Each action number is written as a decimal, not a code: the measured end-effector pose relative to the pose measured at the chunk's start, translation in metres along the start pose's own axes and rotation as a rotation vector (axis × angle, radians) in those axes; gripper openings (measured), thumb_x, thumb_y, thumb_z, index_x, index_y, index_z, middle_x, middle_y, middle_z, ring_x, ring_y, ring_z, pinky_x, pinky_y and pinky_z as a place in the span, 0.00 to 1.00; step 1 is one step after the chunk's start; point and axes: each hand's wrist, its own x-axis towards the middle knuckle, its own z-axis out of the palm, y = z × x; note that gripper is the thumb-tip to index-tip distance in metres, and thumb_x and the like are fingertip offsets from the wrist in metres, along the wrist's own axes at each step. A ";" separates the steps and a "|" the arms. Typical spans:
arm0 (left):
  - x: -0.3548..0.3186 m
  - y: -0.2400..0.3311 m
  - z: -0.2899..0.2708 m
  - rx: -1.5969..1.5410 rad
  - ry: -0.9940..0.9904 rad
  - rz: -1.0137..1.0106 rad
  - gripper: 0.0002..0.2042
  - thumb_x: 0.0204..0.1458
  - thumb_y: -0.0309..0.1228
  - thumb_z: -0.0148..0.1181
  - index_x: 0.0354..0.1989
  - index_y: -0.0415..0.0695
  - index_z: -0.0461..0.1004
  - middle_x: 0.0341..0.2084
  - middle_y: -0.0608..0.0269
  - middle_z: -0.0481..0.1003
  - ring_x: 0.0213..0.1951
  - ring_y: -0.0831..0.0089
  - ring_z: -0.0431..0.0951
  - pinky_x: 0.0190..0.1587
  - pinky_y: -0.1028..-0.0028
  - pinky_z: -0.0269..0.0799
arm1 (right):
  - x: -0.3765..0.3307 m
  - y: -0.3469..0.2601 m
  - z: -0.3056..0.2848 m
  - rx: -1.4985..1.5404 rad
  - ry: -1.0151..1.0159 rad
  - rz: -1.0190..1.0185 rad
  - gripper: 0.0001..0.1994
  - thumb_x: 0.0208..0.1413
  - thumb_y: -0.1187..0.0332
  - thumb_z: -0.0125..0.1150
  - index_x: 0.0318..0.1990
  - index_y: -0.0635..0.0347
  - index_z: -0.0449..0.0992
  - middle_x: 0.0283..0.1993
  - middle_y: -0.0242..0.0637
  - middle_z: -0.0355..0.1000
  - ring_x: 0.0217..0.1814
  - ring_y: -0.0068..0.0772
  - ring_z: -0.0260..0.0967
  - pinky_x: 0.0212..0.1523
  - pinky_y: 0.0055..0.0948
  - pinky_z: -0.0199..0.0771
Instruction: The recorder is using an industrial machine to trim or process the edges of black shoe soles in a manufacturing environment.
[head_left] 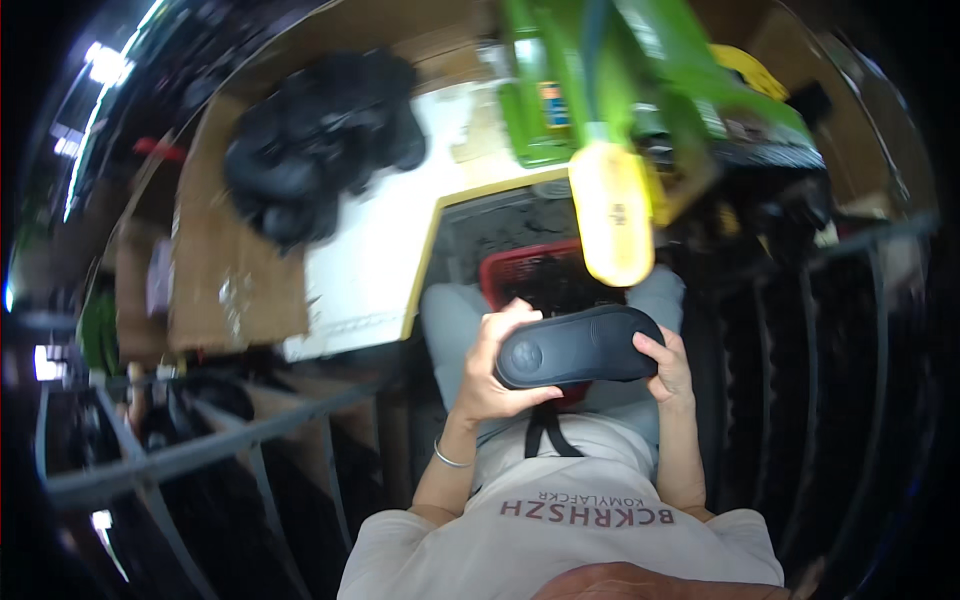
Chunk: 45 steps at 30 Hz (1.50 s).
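A black shoe sole (pixel 580 348) lies across the space over my lap, its smooth top face up and a round mark at its left end. My left hand (pixel 495 365) grips that end, thumb along the near edge and fingers at the far edge. My right hand (pixel 668 365) holds the other end, with the thumb on top and the rest of the fingers partly hidden. Just beyond the sole hangs a yellow sole-shaped plate (pixel 612 215), slightly blurred, in front of a green frame (pixel 670 70).
A white table (pixel 365 255) with a yellow edge bears a heap of black pieces (pixel 320 145). Cardboard (pixel 235 285) stands along its left side. A red basket (pixel 500 268) with dark contents sits between my knees. Grey metal rails (pixel 215 455) run at both sides.
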 end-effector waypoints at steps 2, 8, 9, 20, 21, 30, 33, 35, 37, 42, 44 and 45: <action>0.018 -0.007 0.036 -0.485 0.081 -0.133 0.48 0.35 0.29 0.74 0.63 0.33 0.45 0.52 0.50 0.66 0.54 0.64 0.68 0.59 0.65 0.61 | -0.020 0.004 -0.015 0.072 0.039 -0.102 0.19 0.46 0.76 0.63 0.47 0.72 0.70 0.43 0.42 0.73 0.43 0.30 0.72 0.49 0.28 0.72; 0.060 -0.011 0.120 -0.463 -0.002 -0.390 0.03 0.50 0.22 0.60 0.30 0.37 0.73 0.22 0.73 0.70 0.23 0.87 0.66 0.26 0.85 0.62 | -0.048 0.055 -0.041 0.089 0.087 -0.166 0.21 0.48 0.80 0.61 0.52 0.70 0.67 0.50 0.41 0.70 0.51 0.31 0.68 0.55 0.29 0.66; 0.065 -0.014 0.127 -0.407 0.006 -0.360 0.05 0.50 0.23 0.60 0.25 0.39 0.71 0.17 0.76 0.67 0.20 0.89 0.61 0.21 0.85 0.56 | -0.048 0.062 -0.033 0.083 0.052 -0.155 0.21 0.48 0.80 0.62 0.52 0.70 0.67 0.50 0.41 0.70 0.52 0.31 0.68 0.55 0.29 0.66; 0.062 -0.008 0.121 -0.611 0.175 -0.425 0.10 0.50 0.19 0.58 0.41 0.32 0.71 0.31 0.64 0.75 0.29 0.85 0.71 0.33 0.85 0.67 | -0.074 0.022 -0.056 0.130 0.249 -0.415 0.26 0.42 0.81 0.57 0.54 0.70 0.63 0.54 0.43 0.66 0.56 0.34 0.64 0.58 0.32 0.62; 0.064 -0.006 0.121 -0.639 0.184 -0.439 0.12 0.50 0.18 0.58 0.43 0.31 0.70 0.33 0.63 0.75 0.30 0.84 0.72 0.34 0.84 0.69 | -0.073 0.011 -0.063 0.129 0.333 -0.461 0.25 0.42 0.81 0.56 0.53 0.68 0.64 0.53 0.42 0.66 0.55 0.34 0.64 0.58 0.32 0.62; 0.067 -0.013 0.106 -0.592 0.155 -0.446 0.07 0.47 0.17 0.58 0.34 0.35 0.69 0.28 0.65 0.73 0.25 0.85 0.69 0.29 0.84 0.66 | -0.009 -0.093 -0.048 0.136 0.225 -0.574 0.20 0.43 0.82 0.58 0.46 0.61 0.66 0.41 0.38 0.69 0.45 0.31 0.69 0.49 0.29 0.70; 0.052 -0.031 0.089 -0.514 0.218 -0.410 0.08 0.45 0.17 0.59 0.33 0.39 0.68 0.29 0.67 0.71 0.29 0.83 0.69 0.32 0.83 0.65 | 0.003 -0.098 -0.031 0.106 0.122 -0.564 0.19 0.42 0.81 0.59 0.45 0.61 0.66 0.40 0.37 0.69 0.43 0.29 0.69 0.46 0.27 0.71; 0.048 -0.034 0.075 -0.539 0.246 -0.301 0.15 0.45 0.22 0.64 0.43 0.32 0.71 0.32 0.63 0.75 0.33 0.79 0.74 0.40 0.77 0.70 | 0.008 -0.097 -0.007 0.097 0.140 -0.562 0.18 0.41 0.80 0.59 0.43 0.63 0.66 0.38 0.37 0.70 0.41 0.29 0.69 0.45 0.26 0.71; 0.046 -0.030 0.064 -0.519 0.297 -0.329 0.15 0.45 0.23 0.63 0.42 0.32 0.72 0.33 0.62 0.75 0.34 0.78 0.74 0.40 0.77 0.70 | 0.012 -0.090 0.003 0.117 0.138 -0.541 0.18 0.41 0.79 0.60 0.42 0.63 0.66 0.37 0.37 0.70 0.39 0.28 0.69 0.44 0.25 0.71; 0.026 -0.032 0.026 -0.549 0.366 -0.420 0.13 0.47 0.21 0.58 0.42 0.29 0.70 0.34 0.58 0.75 0.34 0.76 0.75 0.41 0.77 0.71 | 0.021 -0.060 0.024 0.048 0.115 -0.465 0.15 0.39 0.80 0.60 0.39 0.64 0.69 0.35 0.34 0.70 0.37 0.24 0.69 0.41 0.23 0.71; 0.010 -0.035 0.012 -0.643 0.355 -0.532 0.14 0.47 0.21 0.56 0.43 0.29 0.68 0.35 0.57 0.74 0.36 0.73 0.75 0.43 0.74 0.71 | 0.022 -0.057 0.043 0.001 0.070 -0.498 0.17 0.39 0.82 0.60 0.41 0.65 0.71 0.38 0.35 0.71 0.38 0.22 0.69 0.41 0.22 0.70; 0.001 -0.037 0.006 -0.640 0.357 -0.567 0.17 0.47 0.22 0.55 0.46 0.28 0.67 0.37 0.56 0.73 0.37 0.71 0.76 0.44 0.72 0.72 | 0.023 -0.056 0.051 -0.036 0.049 -0.523 0.18 0.39 0.82 0.61 0.42 0.65 0.71 0.39 0.36 0.72 0.39 0.21 0.69 0.42 0.22 0.70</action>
